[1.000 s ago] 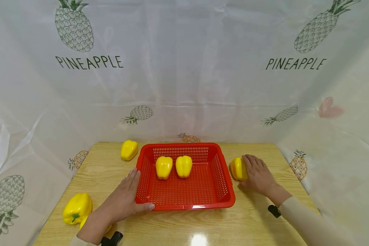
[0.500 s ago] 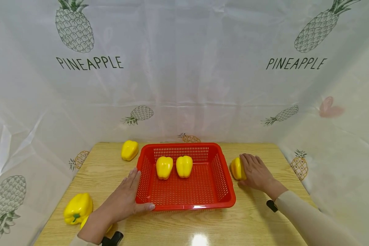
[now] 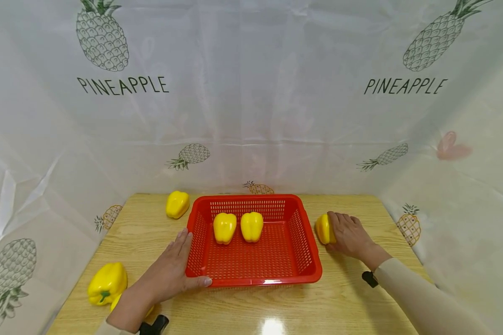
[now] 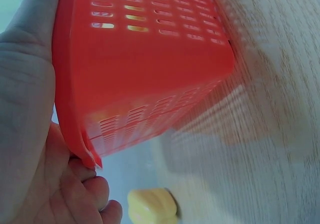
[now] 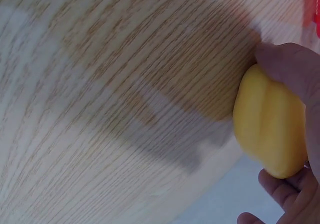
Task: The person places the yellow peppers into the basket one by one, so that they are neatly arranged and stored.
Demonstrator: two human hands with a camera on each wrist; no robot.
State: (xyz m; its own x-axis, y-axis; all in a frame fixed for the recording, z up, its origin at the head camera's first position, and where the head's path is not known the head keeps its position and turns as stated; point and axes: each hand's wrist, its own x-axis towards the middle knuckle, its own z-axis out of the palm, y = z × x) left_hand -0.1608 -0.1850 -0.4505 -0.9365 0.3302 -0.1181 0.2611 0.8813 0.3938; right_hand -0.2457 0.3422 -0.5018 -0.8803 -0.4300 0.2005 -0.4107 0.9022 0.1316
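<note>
A person's right hand (image 3: 352, 236) has edged slightly inward since a second earlier, while the yellow pepper (image 3: 324, 229) at its fingers stays put. Behind, a white sheet (image 3: 251, 102) printed with pineapples (image 3: 102, 39) reads "PINEAPPLE" twice, at upper left and upper right. A wood-grain desk (image 3: 218, 311) carries a red basket (image 3: 255, 282), its near-left corner held by the left hand (image 3: 169, 267), thumb on the near rim. The right hand's grip clasps the yellow pepper between thumb and fingers, just beside the basket's right wall. Two peppers (image 3: 225, 228) sit side by side inside the basket; another pepper (image 3: 178, 204) rests beyond its left side. At near left, a stemmed pepper (image 3: 107, 281) shows its green stem (image 3: 104, 295).
</note>
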